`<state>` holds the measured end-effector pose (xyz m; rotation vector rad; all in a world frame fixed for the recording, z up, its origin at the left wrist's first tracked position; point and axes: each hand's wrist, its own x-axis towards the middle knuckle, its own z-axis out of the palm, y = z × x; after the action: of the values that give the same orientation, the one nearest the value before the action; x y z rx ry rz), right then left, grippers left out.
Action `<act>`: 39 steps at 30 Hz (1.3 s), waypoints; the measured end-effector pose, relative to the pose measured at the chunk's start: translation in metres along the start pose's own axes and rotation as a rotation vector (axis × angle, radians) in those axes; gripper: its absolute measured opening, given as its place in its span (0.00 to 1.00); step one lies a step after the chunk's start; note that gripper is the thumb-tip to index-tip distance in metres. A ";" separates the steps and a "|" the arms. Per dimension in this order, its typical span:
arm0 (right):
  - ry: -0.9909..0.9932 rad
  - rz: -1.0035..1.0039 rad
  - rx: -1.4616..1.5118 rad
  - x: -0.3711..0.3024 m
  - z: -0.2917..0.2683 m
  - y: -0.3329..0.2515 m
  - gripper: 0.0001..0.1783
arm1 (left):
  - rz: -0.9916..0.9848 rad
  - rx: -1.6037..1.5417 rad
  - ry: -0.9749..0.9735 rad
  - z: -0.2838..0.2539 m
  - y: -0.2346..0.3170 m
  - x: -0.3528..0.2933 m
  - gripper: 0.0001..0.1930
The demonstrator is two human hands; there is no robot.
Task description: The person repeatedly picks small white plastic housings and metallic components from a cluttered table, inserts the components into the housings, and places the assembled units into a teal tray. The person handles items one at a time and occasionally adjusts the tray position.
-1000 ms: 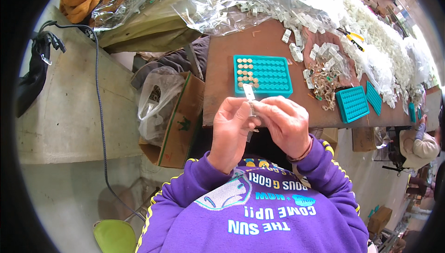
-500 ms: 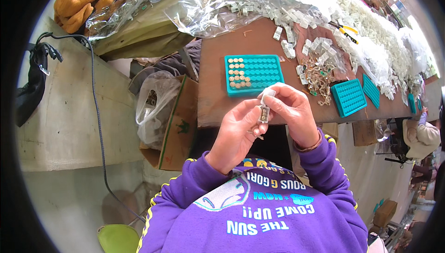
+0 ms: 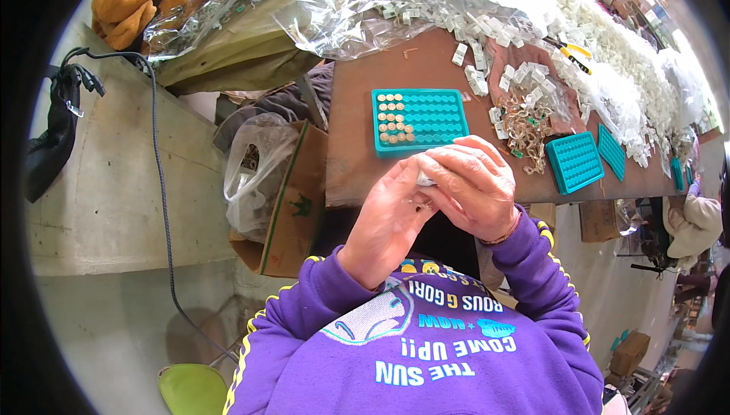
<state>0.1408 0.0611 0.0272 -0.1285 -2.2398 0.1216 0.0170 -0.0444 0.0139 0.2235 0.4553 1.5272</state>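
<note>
Close to the table's front edge, my left hand (image 3: 389,213) and my right hand (image 3: 480,194) meet around a small white plastic case (image 3: 425,179). Both are closed on it. My right fingers fold over the top, so only a pale bit of the case shows and its inside is hidden. Just beyond my hands lies a teal tray (image 3: 445,120) with rows of hollows. Small round brass-coloured discs (image 3: 397,138) fill some hollows along its left side.
White plastic cases (image 3: 525,80) pile up across the right and back of the brown table (image 3: 350,141). Yellow-handled pliers (image 3: 570,56), tangled brass-coloured strips (image 3: 527,137) and another teal tray (image 3: 574,162) lie right. A cardboard box (image 3: 293,213) stands left. Other people work at right.
My right hand has turned and closed over the case, whose open compartment with brass-coloured pieces showed before. My hands have come closer together.
</note>
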 end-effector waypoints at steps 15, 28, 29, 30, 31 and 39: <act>-0.094 0.056 0.062 -0.009 -0.012 0.005 0.18 | 0.128 0.276 -0.046 -0.009 -0.009 0.006 0.16; -0.047 0.095 0.006 -0.015 -0.014 0.000 0.15 | 0.023 0.279 -0.007 -0.010 -0.008 0.007 0.12; -0.009 0.081 0.014 -0.014 -0.011 0.000 0.15 | 0.008 0.208 0.005 -0.009 -0.009 0.007 0.11; 0.024 0.081 0.024 -0.014 -0.009 0.000 0.16 | 0.002 0.121 -0.006 -0.009 -0.009 0.008 0.11; 0.068 0.068 0.068 -0.013 -0.007 0.000 0.18 | -0.004 0.033 -0.014 -0.009 -0.010 0.009 0.10; -0.015 0.605 -0.063 -0.017 -0.022 0.064 0.08 | 0.179 0.112 0.039 -0.021 0.000 0.010 0.10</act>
<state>0.1719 0.1228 0.0196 -0.8392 -2.1526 0.3759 0.0084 -0.0376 -0.0067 0.3293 0.5653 1.6850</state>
